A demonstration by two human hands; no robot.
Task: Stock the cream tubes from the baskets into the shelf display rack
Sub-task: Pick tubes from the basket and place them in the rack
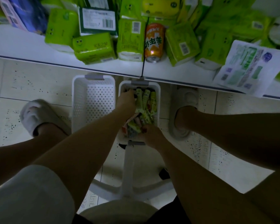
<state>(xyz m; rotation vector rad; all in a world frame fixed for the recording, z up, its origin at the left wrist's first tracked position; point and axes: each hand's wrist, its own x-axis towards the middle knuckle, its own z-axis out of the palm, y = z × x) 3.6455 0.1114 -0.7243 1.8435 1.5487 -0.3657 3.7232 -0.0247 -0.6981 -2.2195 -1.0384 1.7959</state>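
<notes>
Two white perforated baskets stand on the tiled floor under the shelf edge. The left basket (93,104) holds nothing. The right basket (158,94) is full of yellow-green cream tubes (148,101). My left hand (126,102) reaches into the far part of the right basket, fingers curled down onto tubes at its back left. My right hand (149,135) is at the basket's near end, fingers curled round a bunch of tubes there. Which tubes each hand has hold of is partly hidden by the hands.
A white shelf (31,46) runs across the top, carrying green tissue packs (94,47), an orange can (154,42) and a printed sheet (249,67). My slippered feet (37,117) flank the baskets. A white swivel-chair base (128,183) lies below me.
</notes>
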